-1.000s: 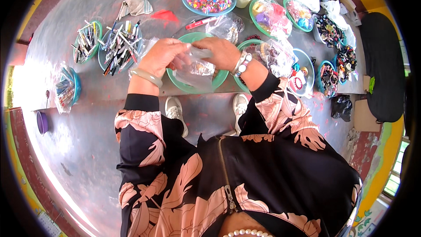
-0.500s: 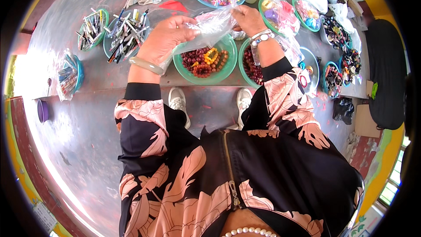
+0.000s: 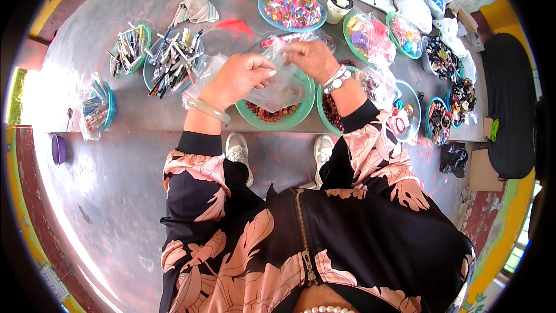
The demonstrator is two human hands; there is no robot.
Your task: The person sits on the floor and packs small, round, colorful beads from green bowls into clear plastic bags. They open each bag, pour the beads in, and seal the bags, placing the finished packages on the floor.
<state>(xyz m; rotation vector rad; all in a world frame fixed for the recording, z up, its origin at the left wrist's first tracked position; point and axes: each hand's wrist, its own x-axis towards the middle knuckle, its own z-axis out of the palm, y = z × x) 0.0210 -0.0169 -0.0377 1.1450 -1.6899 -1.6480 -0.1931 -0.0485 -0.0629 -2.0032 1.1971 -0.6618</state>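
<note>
A clear plastic bag point(image 3: 277, 94) hangs between my hands, over a green bowl point(image 3: 301, 117) of bead bracelets. My left hand point(image 3: 246, 78), with a pale bangle at its wrist, is closed with thumb and fingertips pinched at the bag's left side. On the upper right part of the bag, my right hand point(image 3: 313, 61) has its fingers bent round the film; a little smeared, it wears bracelets. Dark red bead bracelets point(image 3: 266, 115) show under the bag, which covers most of the bowl's contents. A second green bowl point(image 3: 325, 117) with dark red beads stands below my right wrist.
Bowls of pens point(image 3: 174, 61) stand at the left, and a blue bowl of colourful small pieces point(image 3: 293, 7) at the back. A lidded cup point(image 3: 339, 6), bagged goods point(image 3: 366, 35) and baskets of dark hair ties point(image 3: 443, 58) sit at the right. A cloth point(image 3: 196, 10) lies farther back.
The bag has come down over the beads and hides more of the bowl. Both hands have lowered, the left moving a little right. The view has tilted up, showing more bowls behind.
</note>
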